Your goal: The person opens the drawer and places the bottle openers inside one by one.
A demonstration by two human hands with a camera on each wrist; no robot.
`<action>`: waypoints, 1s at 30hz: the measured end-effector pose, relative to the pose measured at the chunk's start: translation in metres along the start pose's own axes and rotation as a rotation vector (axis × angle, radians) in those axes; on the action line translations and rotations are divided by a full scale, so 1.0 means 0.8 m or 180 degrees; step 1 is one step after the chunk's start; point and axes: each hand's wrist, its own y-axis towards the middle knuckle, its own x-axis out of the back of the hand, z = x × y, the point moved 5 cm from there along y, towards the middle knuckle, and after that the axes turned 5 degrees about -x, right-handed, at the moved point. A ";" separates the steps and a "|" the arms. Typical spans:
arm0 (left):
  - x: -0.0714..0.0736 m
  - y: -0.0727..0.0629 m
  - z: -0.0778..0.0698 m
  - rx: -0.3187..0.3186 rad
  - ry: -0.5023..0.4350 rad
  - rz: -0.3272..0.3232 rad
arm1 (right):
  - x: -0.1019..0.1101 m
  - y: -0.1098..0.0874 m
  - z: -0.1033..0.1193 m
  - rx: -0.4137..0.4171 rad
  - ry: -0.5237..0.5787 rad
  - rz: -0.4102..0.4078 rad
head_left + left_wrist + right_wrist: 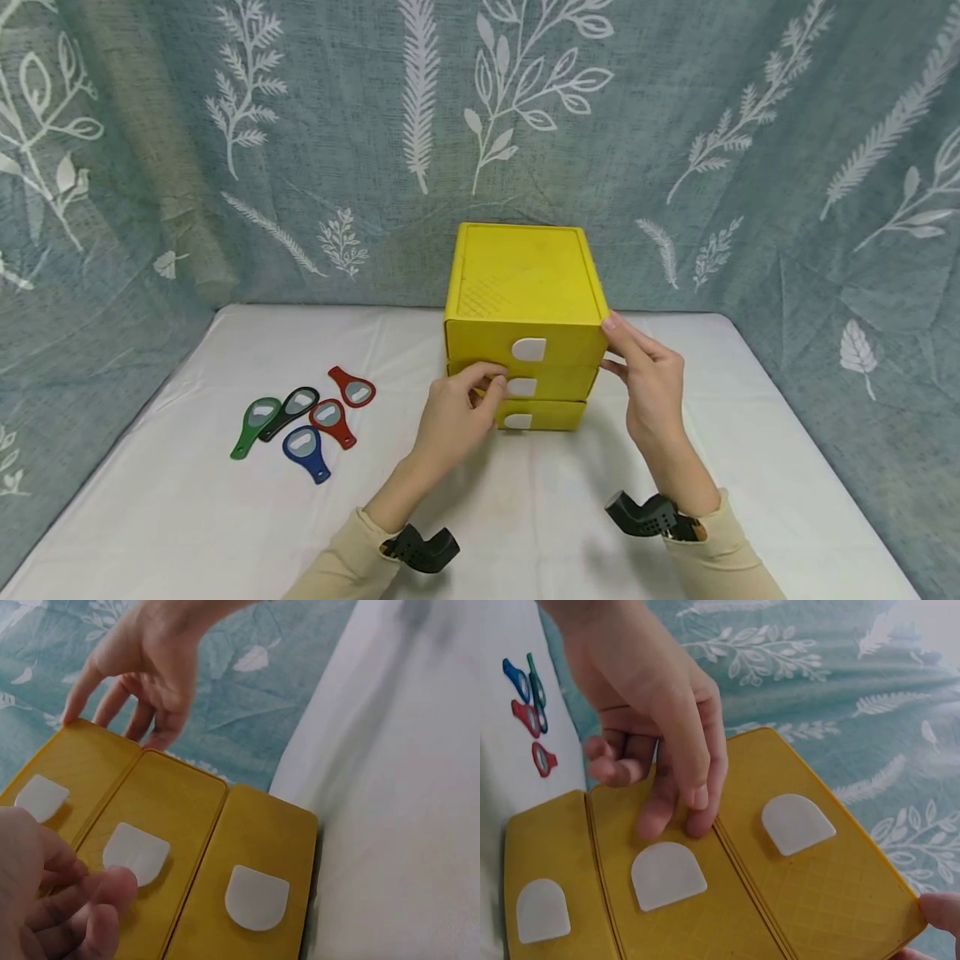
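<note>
A yellow drawer box (pixel 528 275) stands on the white cloth, its three stacked drawer fronts each bearing a white rounded tab. My left hand (pixel 459 412) is at the middle drawer, fingertips right by its white tab (pixel 669 876). In the right wrist view the left thumb (pixel 690 769) and forefinger point down toward that tab, while the other fingers bend inward. At the box's right side is my right hand (pixel 654 379). One of its digits touches the upper front corner, and the rest spread down along the side (pixel 139 712). All three drawers look closed.
To the left lie several small magnifying glasses: a green one (pixel 257 425), a black one (pixel 288 413), a blue one (pixel 306 452) and two red ones, the nearer (pixel 333 421) beside the black. A leaf-patterned grey-green curtain (pixel 337 150) hangs behind the white-covered table (pixel 225 533).
</note>
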 end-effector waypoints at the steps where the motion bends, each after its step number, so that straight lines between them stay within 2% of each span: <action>1: 0.000 0.000 0.001 0.0027 0.0004 -0.0011 | 0.000 0.000 0.000 0.0005 0.0001 0.0007; 9: -0.007 -0.003 0.003 0.0191 -0.0028 0.0181 | -0.003 0.002 -0.002 -0.0008 -0.0032 0.0020; 18: -0.009 -0.001 0.004 0.0198 -0.0004 0.0193 | -0.002 0.002 -0.001 0.0000 -0.0031 -0.0015; 26: -0.013 0.000 0.012 0.0273 -0.0412 0.0159 | -0.001 0.003 -0.001 -0.0020 -0.0002 -0.0084; 30: -0.015 0.000 0.015 0.0265 -0.0471 0.0137 | -0.001 0.002 -0.001 -0.0025 -0.0013 -0.0096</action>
